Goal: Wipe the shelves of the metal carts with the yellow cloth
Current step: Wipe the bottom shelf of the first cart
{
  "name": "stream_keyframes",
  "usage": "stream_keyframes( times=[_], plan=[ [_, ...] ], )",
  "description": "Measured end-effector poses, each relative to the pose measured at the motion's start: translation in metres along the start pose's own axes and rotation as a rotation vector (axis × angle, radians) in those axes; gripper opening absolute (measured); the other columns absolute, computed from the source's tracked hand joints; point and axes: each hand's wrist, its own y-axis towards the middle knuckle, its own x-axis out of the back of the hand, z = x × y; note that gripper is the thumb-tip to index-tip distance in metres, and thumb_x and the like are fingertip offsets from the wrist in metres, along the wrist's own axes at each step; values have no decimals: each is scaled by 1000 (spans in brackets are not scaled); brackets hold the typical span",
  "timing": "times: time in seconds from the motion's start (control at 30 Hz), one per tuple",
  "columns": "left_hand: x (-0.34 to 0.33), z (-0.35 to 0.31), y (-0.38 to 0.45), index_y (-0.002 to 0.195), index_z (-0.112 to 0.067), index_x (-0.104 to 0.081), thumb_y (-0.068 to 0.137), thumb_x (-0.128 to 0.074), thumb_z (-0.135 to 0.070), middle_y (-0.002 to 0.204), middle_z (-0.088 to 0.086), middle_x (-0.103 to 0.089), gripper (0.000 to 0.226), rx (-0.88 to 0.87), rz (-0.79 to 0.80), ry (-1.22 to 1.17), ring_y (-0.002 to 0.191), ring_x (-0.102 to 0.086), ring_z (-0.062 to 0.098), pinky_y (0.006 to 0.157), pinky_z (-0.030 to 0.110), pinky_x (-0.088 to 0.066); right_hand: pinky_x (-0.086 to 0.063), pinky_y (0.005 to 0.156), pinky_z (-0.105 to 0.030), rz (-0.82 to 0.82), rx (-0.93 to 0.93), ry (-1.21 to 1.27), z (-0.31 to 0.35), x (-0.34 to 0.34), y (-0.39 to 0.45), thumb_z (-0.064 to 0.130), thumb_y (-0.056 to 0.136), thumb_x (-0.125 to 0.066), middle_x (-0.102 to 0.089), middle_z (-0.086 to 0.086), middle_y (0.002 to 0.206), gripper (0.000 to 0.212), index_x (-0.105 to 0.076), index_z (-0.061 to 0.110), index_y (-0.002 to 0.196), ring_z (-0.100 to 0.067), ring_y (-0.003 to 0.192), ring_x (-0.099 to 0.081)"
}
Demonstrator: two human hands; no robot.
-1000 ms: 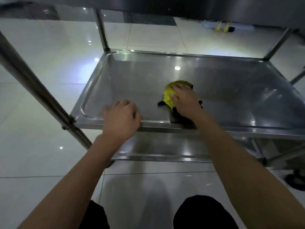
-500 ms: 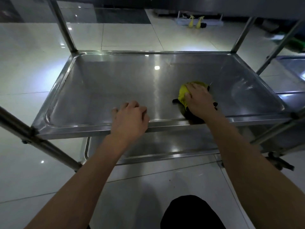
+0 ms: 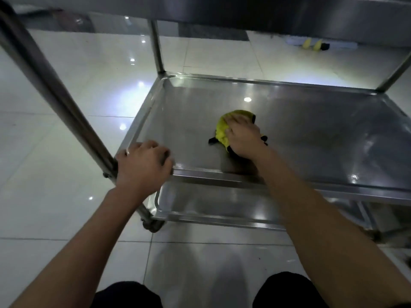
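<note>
— Where's the cloth, from the head view?

— The yellow cloth [image 3: 224, 130] is bunched on the middle shelf [image 3: 311, 134] of the metal cart [image 3: 155, 54], toward its near edge, left of centre. My right hand [image 3: 243, 138] lies on top of it, palm down, fingers curved over the wad and pressing it to the steel. Black trim pokes out at both sides.

— And the other hand?

— My left hand [image 3: 143, 165] rests on the shelf's near-left corner by the upright post [image 3: 55, 94], fingers curled over the raised rim, holding nothing else. I'd judge it's bracing the cart.

— How will the cloth handle?

— Soft and light, I'd say — it crumples to whatever shape my palm gives it and should glide easily on polished steel. Best held as now: palm over the bulk, fingertips pinning the front fold so it doesn't unroll.

— Anything to watch?

— The cart stands on a glossy tiled floor [image 3: 66, 196], so a hard push might shift it. The lower shelf [image 3: 211, 205] shows beneath.
</note>
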Motion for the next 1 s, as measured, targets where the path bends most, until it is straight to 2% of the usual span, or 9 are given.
stream_keyframes(
  times=[0.1,0.3,0.47,0.6,0.7,0.87,1.0],
  plan=[
    [-4,8,-7,104,-36,-66,92,-38,-55,120,-9,-62,36,-42,14,5,116,-55,29,98,54,-43,-24,117,-46,47,95,7,52,-15,27,30,104,-33,-22,-5,162,50,-30,22,153,-29,148,-19],
    [-14,27,-22,108,-36,-63,93,-33,-54,116,-11,-62,38,-70,-62,41,115,-56,24,95,49,-41,-13,121,-44,163,305,82,157,-43,72,31,105,-28,-15,-1,164,50,-24,24,155,-24,151,-10],
    [-14,34,-21,116,-35,-64,93,-35,-53,121,-7,-62,41,-58,-55,31,120,-53,25,98,51,-39,-14,118,-47,180,381,113,189,-50,82,34,106,-28,-16,-2,164,50,-25,24,155,-26,150,-11],
    [-14,27,-24,118,-35,-63,93,-34,-53,123,-5,-59,43,-41,-21,30,121,-50,26,101,52,-35,-14,120,-46,160,356,141,178,-48,74,34,105,-28,-16,1,164,51,-24,25,155,-24,151,-11],
    [-11,20,-20,110,-32,-67,87,-33,-50,120,-4,-59,45,-11,-4,-2,120,-49,27,103,52,-32,-13,120,-46,137,294,153,154,-42,69,32,105,-27,-15,1,164,51,-24,25,155,-23,151,-10],
    [-9,11,-20,110,-33,-67,82,-32,-48,126,-4,-55,47,38,20,-56,127,-44,27,110,59,-26,-17,118,-42,84,121,115,68,-24,59,34,106,-27,-18,3,163,50,-26,25,155,-22,149,-15],
    [-7,-4,-11,101,-30,-67,85,-46,-36,125,-3,-57,28,65,51,-9,124,-46,29,108,60,-27,-17,118,-42,51,-16,116,-8,-6,39,38,106,-29,-18,3,164,50,-25,26,155,-23,150,-15]
  ],
)
